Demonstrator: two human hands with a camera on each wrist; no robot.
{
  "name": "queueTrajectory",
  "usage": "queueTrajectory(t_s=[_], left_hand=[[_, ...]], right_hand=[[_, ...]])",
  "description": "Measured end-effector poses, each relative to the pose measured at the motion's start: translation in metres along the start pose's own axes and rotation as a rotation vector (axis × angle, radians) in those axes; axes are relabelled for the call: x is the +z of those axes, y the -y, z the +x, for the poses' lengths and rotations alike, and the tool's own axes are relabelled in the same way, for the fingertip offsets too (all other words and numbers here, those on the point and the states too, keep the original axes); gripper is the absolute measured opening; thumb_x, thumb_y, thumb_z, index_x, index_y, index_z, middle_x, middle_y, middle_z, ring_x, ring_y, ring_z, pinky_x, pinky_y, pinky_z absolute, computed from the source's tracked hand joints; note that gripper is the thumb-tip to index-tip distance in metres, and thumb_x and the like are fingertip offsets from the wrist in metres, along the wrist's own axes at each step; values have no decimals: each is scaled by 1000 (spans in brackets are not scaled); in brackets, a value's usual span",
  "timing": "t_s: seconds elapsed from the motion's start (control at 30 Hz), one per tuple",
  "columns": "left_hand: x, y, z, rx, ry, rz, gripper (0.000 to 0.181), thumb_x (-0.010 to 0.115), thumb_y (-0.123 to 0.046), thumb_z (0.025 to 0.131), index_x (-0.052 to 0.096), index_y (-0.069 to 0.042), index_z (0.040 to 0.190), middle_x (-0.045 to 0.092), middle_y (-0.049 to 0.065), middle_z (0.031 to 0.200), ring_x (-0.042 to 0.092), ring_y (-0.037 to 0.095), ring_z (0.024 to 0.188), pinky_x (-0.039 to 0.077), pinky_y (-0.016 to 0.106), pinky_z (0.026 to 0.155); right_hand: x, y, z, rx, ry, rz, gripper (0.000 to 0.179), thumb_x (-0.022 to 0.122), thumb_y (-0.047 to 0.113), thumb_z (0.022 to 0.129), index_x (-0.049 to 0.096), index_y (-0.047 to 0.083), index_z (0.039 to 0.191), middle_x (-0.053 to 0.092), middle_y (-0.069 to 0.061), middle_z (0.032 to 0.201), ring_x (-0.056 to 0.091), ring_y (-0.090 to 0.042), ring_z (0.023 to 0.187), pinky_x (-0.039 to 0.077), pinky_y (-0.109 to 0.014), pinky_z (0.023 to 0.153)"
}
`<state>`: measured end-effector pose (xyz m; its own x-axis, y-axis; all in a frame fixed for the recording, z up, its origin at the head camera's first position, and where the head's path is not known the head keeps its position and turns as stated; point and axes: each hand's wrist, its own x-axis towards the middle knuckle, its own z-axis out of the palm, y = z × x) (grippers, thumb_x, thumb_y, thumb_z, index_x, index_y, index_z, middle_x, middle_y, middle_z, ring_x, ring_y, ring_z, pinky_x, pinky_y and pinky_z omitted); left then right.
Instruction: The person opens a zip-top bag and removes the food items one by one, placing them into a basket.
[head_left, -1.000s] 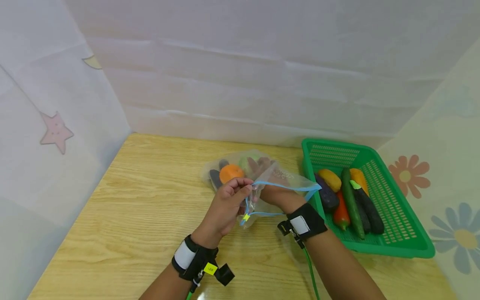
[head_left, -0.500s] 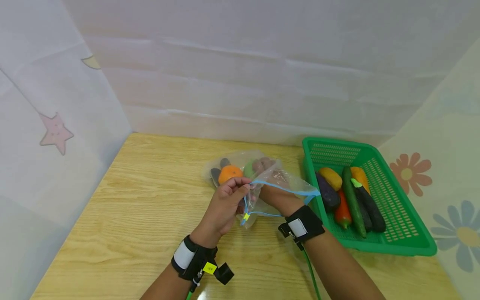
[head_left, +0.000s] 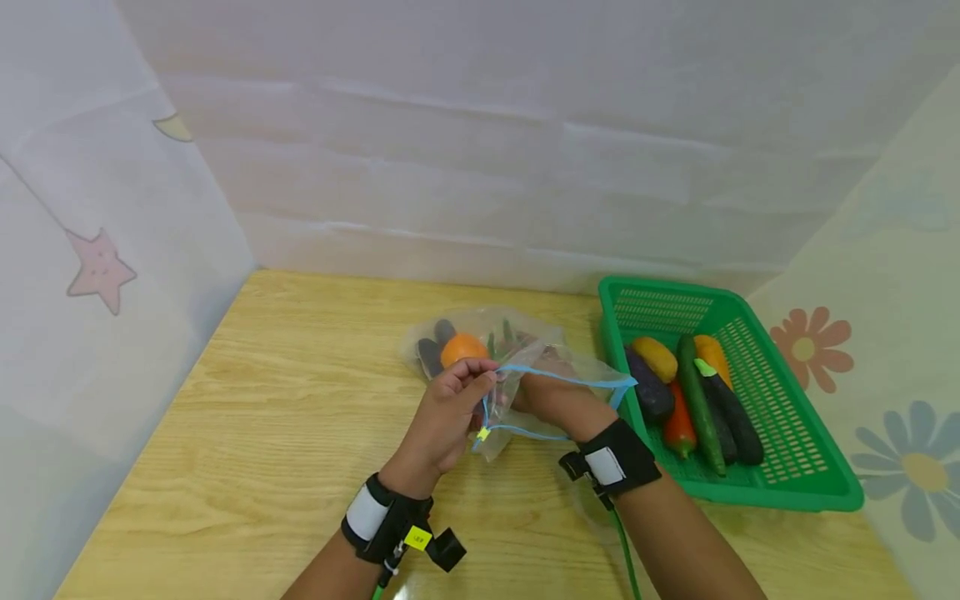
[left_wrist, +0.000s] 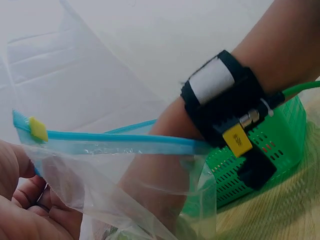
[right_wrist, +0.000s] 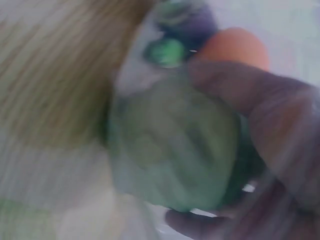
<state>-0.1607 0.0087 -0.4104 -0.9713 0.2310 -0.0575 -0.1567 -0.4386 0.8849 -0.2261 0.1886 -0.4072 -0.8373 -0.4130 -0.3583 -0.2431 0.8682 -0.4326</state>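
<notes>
My left hand (head_left: 446, 408) pinches the rim of a clear zip bag (head_left: 585, 382) with a blue zip strip and a yellow slider (head_left: 483, 433). Through the bag's open mouth reaches my right hand (head_left: 547, 398), its fingers seen behind the plastic. In the right wrist view, blurred, those fingers curl round a large pale green vegetable (right_wrist: 175, 145); its exact kind is unclear. Also inside the bag are an orange (head_left: 463, 347) and dark purple, elongated vegetables (head_left: 430, 357). The left wrist view shows the right forearm passing under the blue strip.
A green plastic basket (head_left: 787, 498) stands at the right, close to the right forearm. It holds a cucumber (head_left: 697, 400), a red pepper (head_left: 679, 425), dark eggplants (head_left: 738, 421) and yellow produce (head_left: 655, 358). Cloth walls surround the wooden table (head_left: 285, 400). Green cables trail from both wrists.
My right hand has shifted slightly inside the bag, and its fingers now cover more of the green vegetable. The left hand keeps its pinch on the rim.
</notes>
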Motion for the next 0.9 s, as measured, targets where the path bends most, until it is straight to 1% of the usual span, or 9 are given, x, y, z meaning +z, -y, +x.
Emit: queueTrajectory(t_s=[0.1, 0.2, 0.27, 0.37, 0.43, 0.5, 0.7, 0.8, 0.9], left_hand=[[-2, 2, 2, 6, -11, -19, 15, 48, -5, 104, 58, -1, 114, 62, 3, 98, 36, 5, 53, 30, 18, 47], [-5, 4, 4, 8, -21, -34, 14, 48, -6, 104, 58, -3, 112, 62, 2, 97, 35, 4, 53, 28, 17, 47], [-6, 5, 5, 10, -30, -31, 14, 48, -6, 104, 58, -3, 113, 62, 3, 96, 38, 5, 55, 29, 17, 48], [-7, 6, 7, 13, -43, -31, 14, 47, -6, 104, 57, -2, 113, 62, 4, 95, 50, 7, 64, 35, 17, 53], [-7, 6, 7, 15, -52, -29, 13, 47, -6, 104, 56, -2, 113, 62, 5, 95, 57, 10, 73, 39, 17, 57], [-6, 7, 7, 12, -60, -17, 13, 48, -7, 104, 56, -1, 112, 62, 4, 95, 59, 11, 76, 41, 18, 59], [-4, 8, 8, -9, -65, 20, 14, 51, -9, 104, 56, -1, 114, 61, 2, 91, 57, 9, 72, 39, 17, 56], [-3, 9, 9, -6, -52, 17, 15, 51, -10, 104, 55, -1, 115, 62, 3, 95, 62, 12, 79, 42, 18, 59], [-2, 8, 10, -6, -45, 12, 16, 50, -10, 104, 55, -1, 116, 61, 5, 97, 63, 14, 83, 44, 19, 60]], right_hand=[[-6, 8, -10, -19, -37, -173, 21, 67, 31, 91, 61, 12, 85, 55, 2, 74, 50, -13, 64, 44, -32, 59], [-11, 15, -25, -109, -114, -295, 29, 73, 34, 86, 56, 12, 78, 44, 5, 62, 41, -11, 52, 34, -30, 49], [-13, 16, -36, -171, -188, -369, 31, 76, 38, 84, 59, 12, 90, 47, 6, 66, 44, -11, 54, 37, -29, 50], [-17, 18, -55, -250, -272, -420, 54, 81, 40, 81, 58, 9, 119, 62, 0, 87, 56, -16, 67, 46, -32, 58], [-20, 18, -67, -279, -297, -406, 69, 82, 40, 80, 53, 10, 135, 65, -8, 109, 63, -23, 82, 51, -36, 66], [-23, 18, -79, -295, -311, -370, 77, 82, 41, 79, 48, 13, 143, 61, -11, 125, 63, -25, 92, 52, -37, 70], [-30, 10, -102, -392, -397, -279, 81, 82, 42, 79, 46, 16, 146, 56, -8, 131, 61, -18, 92, 51, -33, 68], [-35, 3, -108, -496, -472, -260, 81, 82, 41, 77, 47, 14, 145, 52, -8, 139, 63, -21, 100, 54, -36, 71], [-43, -2, -116, -603, -559, -243, 76, 76, 48, 82, 49, 12, 143, 50, -11, 141, 63, -25, 103, 56, -40, 72]])
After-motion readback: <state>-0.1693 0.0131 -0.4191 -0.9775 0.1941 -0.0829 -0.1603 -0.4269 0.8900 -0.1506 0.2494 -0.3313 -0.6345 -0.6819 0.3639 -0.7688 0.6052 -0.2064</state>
